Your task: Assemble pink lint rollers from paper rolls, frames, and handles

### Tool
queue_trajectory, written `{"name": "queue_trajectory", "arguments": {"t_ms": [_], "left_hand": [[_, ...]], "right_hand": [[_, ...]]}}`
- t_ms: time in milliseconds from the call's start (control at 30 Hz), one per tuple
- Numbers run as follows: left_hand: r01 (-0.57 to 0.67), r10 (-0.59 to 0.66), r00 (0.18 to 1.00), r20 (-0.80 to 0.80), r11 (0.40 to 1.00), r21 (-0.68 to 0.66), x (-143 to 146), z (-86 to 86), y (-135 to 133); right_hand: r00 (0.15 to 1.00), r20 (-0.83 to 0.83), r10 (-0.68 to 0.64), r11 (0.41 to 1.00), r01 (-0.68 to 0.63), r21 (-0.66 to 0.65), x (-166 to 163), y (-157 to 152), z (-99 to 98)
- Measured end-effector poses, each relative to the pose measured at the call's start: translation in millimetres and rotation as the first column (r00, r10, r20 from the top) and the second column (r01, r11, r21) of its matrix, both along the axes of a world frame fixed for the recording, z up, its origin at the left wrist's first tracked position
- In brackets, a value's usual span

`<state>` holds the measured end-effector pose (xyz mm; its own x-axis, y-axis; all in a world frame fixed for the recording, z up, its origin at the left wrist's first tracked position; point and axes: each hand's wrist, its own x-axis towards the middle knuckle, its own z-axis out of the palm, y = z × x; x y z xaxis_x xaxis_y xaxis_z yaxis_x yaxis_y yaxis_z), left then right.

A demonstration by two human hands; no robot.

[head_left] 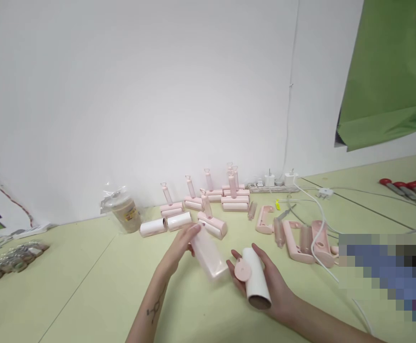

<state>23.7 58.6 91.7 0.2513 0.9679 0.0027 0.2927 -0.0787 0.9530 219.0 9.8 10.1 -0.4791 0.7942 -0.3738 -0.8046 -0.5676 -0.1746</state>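
Observation:
My left hand (179,245) is closed on the upper end of a translucent pale pink plastic cover (208,257), which slants down to the right above the table. In my right hand (277,286) lie a white paper roll (256,278) and a round pink end cap (242,270). The roll's hollow end faces me, and the cap rests against its left side, near my fingers. Two more white rolls (153,227) lie beyond my left hand. Behind the cover sits a pink lint roller (212,225) with its handle sticking up; several similar ones stand near the wall.
Pink housing parts (297,245) and clear pink tubes (279,232) lie at right, with a white cable (320,209) across them. A power strip (274,188) runs along the wall. At left stand a bagged cup (125,214) and wrapped items (13,261). Red-handled tools (408,186) lie far right.

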Motion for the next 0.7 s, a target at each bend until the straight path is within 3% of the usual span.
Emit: {"name": "queue_trajectory", "arguments": {"t_ms": [100, 167, 300, 433, 467, 533, 633, 700], "left_hand": [[-0.228, 0.220, 0.955, 0.200, 0.973, 0.019, -22, -30.4, -2], [-0.324, 0.305, 0.926, 0.223, 0.945, 0.052, -32, -52.0, 0], [-0.322, 0.304, 0.940, 0.157, 0.940, 0.112, -37, -80.7, 5], [-0.336, 0.336, 0.941, 0.041, 0.918, 0.210, -27, -80.5, -6], [-0.312, 0.327, 0.945, -0.006, 0.907, 0.284, -22, -77.0, -13], [-0.143, 0.198, 0.974, -0.105, 0.909, 0.392, -9, -69.5, -28], [0.165, -0.133, 0.983, -0.124, 0.941, 0.295, 15, -63.7, -51], [0.190, -0.185, 0.982, -0.044, 0.955, 0.229, 28, -64.9, -59]], "right_hand": [[0.997, -0.068, 0.031, 0.997, -0.035, -0.065, 1, 0, 2.7], [0.996, -0.090, 0.023, 0.997, -0.030, -0.075, 0, -1, 3.3], [0.999, -0.047, -0.004, 0.998, 0.001, -0.064, -2, -2, 3.0], [1.000, 0.000, 0.029, 0.998, -0.029, -0.060, -4, -4, 2.0], [0.999, 0.016, 0.051, 0.997, -0.050, -0.052, -5, -5, 1.4], [0.994, 0.044, 0.096, 0.995, -0.096, -0.011, -7, -6, -0.5], [0.983, 0.075, 0.168, 0.984, -0.172, 0.052, -11, -9, -3.5], [0.977, 0.090, 0.195, 0.977, -0.201, 0.066, -13, -10, -4.6]]}}
